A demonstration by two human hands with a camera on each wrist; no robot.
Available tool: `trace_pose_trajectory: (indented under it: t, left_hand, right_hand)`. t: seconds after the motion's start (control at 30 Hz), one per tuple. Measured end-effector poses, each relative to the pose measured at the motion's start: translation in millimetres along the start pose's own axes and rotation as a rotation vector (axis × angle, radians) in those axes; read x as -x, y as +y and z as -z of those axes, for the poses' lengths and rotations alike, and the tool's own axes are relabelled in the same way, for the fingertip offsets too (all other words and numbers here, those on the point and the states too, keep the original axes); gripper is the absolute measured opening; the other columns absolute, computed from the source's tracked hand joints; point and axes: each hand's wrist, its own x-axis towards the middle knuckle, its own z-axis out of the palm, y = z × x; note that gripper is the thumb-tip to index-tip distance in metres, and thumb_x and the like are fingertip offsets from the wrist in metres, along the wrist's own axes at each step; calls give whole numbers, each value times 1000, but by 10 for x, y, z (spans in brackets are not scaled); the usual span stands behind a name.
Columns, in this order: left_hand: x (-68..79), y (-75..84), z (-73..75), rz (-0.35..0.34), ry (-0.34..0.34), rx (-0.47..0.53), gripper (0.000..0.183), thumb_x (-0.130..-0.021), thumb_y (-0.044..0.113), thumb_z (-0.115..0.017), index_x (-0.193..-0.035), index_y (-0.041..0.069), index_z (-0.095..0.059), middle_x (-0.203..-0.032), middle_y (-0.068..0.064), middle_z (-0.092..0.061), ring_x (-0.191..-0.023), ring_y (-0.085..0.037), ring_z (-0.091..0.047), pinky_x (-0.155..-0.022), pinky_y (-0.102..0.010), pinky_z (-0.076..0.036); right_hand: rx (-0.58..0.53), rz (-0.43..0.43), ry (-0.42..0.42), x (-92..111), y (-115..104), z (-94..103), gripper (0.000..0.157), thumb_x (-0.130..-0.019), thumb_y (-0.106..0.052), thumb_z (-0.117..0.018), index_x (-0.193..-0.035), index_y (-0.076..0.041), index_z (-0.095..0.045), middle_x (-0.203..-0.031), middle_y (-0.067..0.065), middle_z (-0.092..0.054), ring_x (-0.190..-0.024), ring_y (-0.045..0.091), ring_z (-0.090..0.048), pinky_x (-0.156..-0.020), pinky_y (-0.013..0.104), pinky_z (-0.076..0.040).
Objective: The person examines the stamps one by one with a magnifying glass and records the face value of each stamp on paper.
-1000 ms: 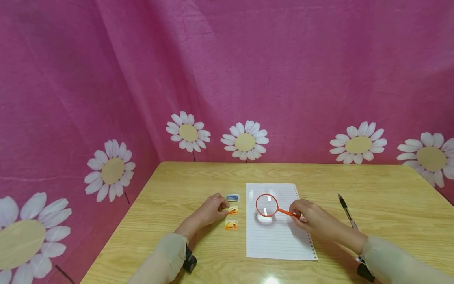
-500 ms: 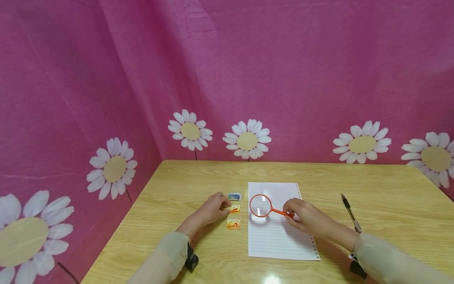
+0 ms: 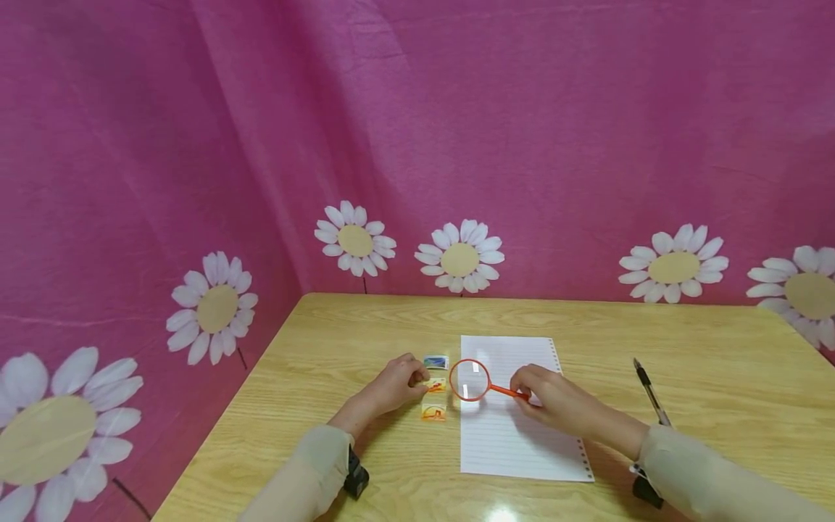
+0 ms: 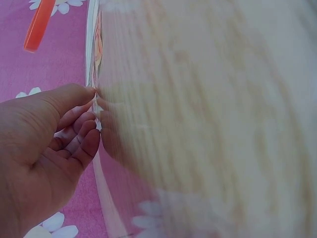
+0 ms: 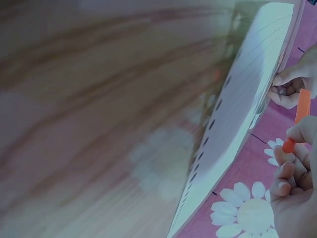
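Note:
Three small picture stamps lie in a column on the table in the head view: a blue stamp at the back, a yellow-red stamp in the middle, a yellow-orange stamp in front. My left hand pinches at the left edge of the middle one, thumb and fingertips down at the tabletop. From the right, my right hand grips the handle end of an orange magnifying glass. Its round lens hangs over the left edge of a lined sheet, just right of the stamps.
A black-capped clear pen lies right of the sheet, partly behind the right forearm. The wooden table meets a pink cloth with daisies at the back and left. Dark wrist cameras sit under both sleeves.
The magnifying glass has moved left in my right hand, from over the sheet to its left edge, toward the stamps. My left hand stays at the middle stamp. The view shifts slightly.

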Motion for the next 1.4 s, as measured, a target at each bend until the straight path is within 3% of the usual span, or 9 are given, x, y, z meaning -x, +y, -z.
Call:
trace_pose_trajectory:
  t: [0.23,0.6,1.1,1.4]
  left_hand:
    - [-1,-5,-13,-12,2,3,10,-87,6,-72,-94,2,-66,-85,-5,-54,-75,-10,-45,-69,-20,-43]
    - [-18,19,-21,-24,10,6,10,-87,5,-72,-94,1,-66,-86,-7,-56,-77,-10,-47,-69,-21,-42]
    - [-12,33,1,15,1,18,8,-88,6,-71,-94,2,-66,-86,-4,-54,-77,-9,-45,-68,-19,-41]
    - [3,7,18,-1,12,26,7,-88,5,-70,-93,2,-67,-86,-6,-55,-77,-10,-47,-68,-18,-41]
  right_hand:
    - [-4,-15,-33,-48,-24,-43,23,-77,3,-74,-87,-11,-60,-78,-7,-58,-73,1,-51,-62,16,-47]
    - [1,30,-10,-106,-39,-110,24,-74,3,-75,-86,-10,-59,-77,-6,-57,-71,1,-51,-62,15,-46]
    - [-10,18,-32,-181,-109,-110,23,-77,2,-74,-88,-12,-60,-79,-7,-58,-73,1,-52,-63,15,-47]
    - [-20,8,-45,-206,-127,-115,23,-78,1,-74,-89,-13,-60,-79,-7,-58,-73,1,-52,-62,15,-47]
